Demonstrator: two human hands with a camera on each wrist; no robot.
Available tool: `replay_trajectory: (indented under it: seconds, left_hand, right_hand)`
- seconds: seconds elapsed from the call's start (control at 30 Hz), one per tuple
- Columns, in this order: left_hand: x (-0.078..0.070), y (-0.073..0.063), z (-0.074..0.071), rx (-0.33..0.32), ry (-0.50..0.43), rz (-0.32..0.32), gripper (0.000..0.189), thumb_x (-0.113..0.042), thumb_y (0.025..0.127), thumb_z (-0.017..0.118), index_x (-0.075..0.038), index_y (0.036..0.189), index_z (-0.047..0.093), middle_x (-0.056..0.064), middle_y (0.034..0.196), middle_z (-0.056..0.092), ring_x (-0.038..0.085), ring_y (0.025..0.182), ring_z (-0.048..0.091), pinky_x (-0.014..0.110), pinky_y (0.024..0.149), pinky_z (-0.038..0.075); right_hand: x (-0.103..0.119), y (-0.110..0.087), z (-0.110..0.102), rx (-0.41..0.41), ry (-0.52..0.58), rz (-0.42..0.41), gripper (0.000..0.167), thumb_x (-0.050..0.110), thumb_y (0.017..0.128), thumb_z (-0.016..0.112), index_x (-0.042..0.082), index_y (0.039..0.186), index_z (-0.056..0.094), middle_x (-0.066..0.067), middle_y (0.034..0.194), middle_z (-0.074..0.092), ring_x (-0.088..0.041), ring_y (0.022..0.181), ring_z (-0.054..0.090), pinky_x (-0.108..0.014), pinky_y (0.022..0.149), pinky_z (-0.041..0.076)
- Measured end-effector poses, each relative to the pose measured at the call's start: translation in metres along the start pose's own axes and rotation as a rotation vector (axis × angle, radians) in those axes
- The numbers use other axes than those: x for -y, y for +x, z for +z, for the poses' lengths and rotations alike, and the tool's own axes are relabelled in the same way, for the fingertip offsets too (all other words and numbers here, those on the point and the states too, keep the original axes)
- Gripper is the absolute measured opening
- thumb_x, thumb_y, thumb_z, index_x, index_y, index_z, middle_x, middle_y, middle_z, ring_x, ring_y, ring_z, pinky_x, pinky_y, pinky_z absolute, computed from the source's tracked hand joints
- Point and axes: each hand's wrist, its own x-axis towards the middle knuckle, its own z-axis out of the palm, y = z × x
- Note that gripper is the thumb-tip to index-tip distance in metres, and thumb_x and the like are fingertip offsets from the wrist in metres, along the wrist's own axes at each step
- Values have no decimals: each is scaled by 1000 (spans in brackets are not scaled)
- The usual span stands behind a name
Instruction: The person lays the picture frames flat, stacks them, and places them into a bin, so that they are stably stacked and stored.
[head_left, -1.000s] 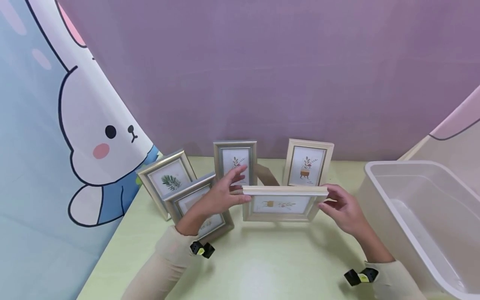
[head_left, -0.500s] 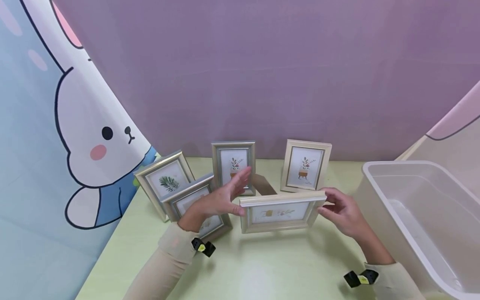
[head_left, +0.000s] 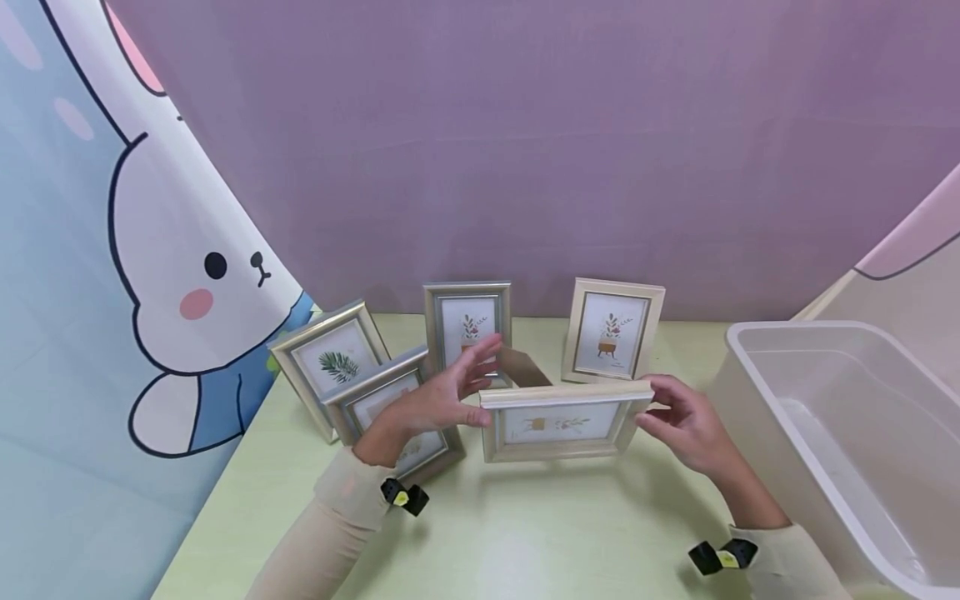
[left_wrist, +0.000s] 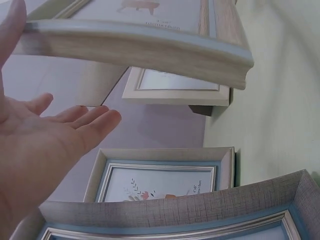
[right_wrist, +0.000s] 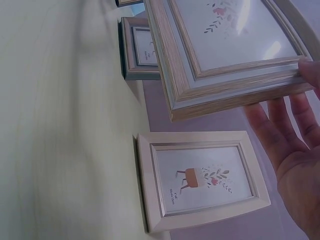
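Note:
A light wood-toned picture frame (head_left: pixel 561 425) is held on its side over the table, its plant print turned sideways. My right hand (head_left: pixel 686 421) pinches its right end; the right wrist view shows the thumb on the front face and the fingers behind. At the other end is my left hand (head_left: pixel 442 400), its thumb right at the frame's edge. In the left wrist view, the fingers (left_wrist: pixel 95 127) of that hand stretch out straight, apart from the frame. The brown back stand (head_left: pixel 523 367) sticks out behind. A cream picture frame (right_wrist: pixel 200 222) stands behind the held one.
A grey-blue picture frame (head_left: pixel 468 289) stands at the back. On the left, a gold-edged frame with a leaf print (head_left: pixel 341 354) stands behind another grey frame (head_left: pixel 450 450), partly hidden by my left forearm. To the right is a pale plastic bin (head_left: pixel 795 433). A purple cloth (head_left: pixel 540 150) hangs behind the table.
The held picture frame has come slightly lower and nearer to me, showing the cream frame's lower edge behind it. Over the last half second it has barely moved.

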Motion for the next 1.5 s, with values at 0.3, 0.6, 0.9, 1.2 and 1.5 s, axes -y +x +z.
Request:
replay_trajectory:
  seconds: [0.3, 0.6, 0.9, 1.2, 1.5]
  left_hand:
    - [-3, -3, 1, -108, 38, -20, 110, -40, 81, 84, -17, 163, 15, 10, 168, 24, 36, 151, 32, 56, 124, 28]
    - [-7, -3, 6, -203, 115, -62, 85, -3, 89, 76, -9, 159, 28, 16, 153, 46, 34, 136, 52, 47, 115, 44]
    - [-6, -4, 8, -242, 115, -89, 57, -4, 90, 76, -1, 142, 52, 19, 134, 59, 27, 116, 63, 28, 95, 58]
    - [-6, -6, 9, -253, 139, -115, 41, -7, 91, 75, -3, 130, 62, 15, 117, 64, 21, 104, 63, 25, 90, 59]
    - [-7, -7, 11, -275, 170, -153, 33, -13, 90, 77, -9, 122, 68, 11, 106, 68, 18, 94, 66, 27, 81, 60]
  right_hand:
    - [0, 0, 1, -23, -45, 8, 47, -31, 79, 59, -17, 123, 53, 15, 117, 70, 2, 105, 67, -15, 86, 57]
    - [-2, 0, 2, -48, -58, 24, 49, -30, 79, 60, -12, 124, 56, 15, 114, 71, 2, 99, 67, -15, 84, 58]
    - [-3, 0, 3, -63, -94, 42, 48, -29, 79, 62, -13, 124, 56, 17, 114, 71, 3, 98, 67, -15, 84, 58]
    - [-2, -1, 4, -62, -118, 56, 47, -28, 80, 63, -15, 124, 55, 19, 116, 70, 4, 99, 67, -15, 83, 58]
    - [-4, -2, 3, -55, -137, 65, 47, -26, 81, 64, -14, 125, 55, 19, 118, 69, 4, 101, 67, -15, 83, 58]
